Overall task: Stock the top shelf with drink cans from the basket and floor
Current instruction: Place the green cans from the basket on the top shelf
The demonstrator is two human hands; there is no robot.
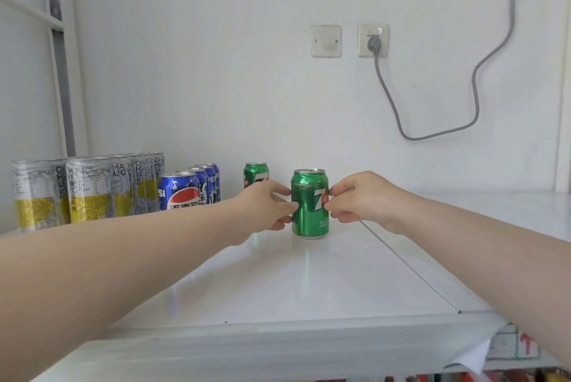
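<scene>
A: Well, position of green aluminium drink can (310,204)?
B: Upright on glossy white top shelf (309,282), pinched mid-wall by left hand (265,205) and right hand (358,199). Likely weighty, slick, thin-walled; grip round middle.

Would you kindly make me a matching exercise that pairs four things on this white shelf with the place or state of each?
1. near green can
2. far green can
3. blue cans
4. tall silver-and-yellow cans

A. leftmost on the shelf
B. gripped by the left hand and right hand
C. partly behind the left hand
D. a row between the tall cans and the green ones

Pairs: 1-B, 2-C, 3-D, 4-A.
</scene>
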